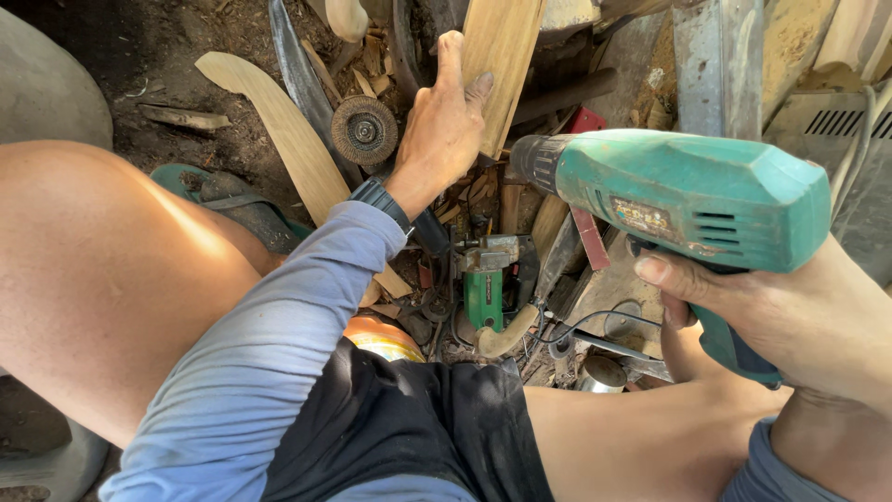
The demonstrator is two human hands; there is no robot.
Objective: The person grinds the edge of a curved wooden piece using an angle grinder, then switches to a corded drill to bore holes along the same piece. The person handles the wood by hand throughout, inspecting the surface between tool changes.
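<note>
At upper centre of the frame, the left hand [444,125] has its fingers wrapped over the edge of a wooden slat [502,56]: stiff, light, best gripped by its long edges. At right, the right hand [790,321] clamps the handle of a green electric drill [688,191], likely heavy, above scattered tools.

Teal-green drill [688,191] with dark grey chuck, pale tan wooden board [502,56] with fine straight grain, light blue sleeve [279,344], black wristband [383,200], black shorts [409,432], smaller green tool [484,296], curved beige wood strip [283,125], rusty brown wire wheel [364,130]
</note>
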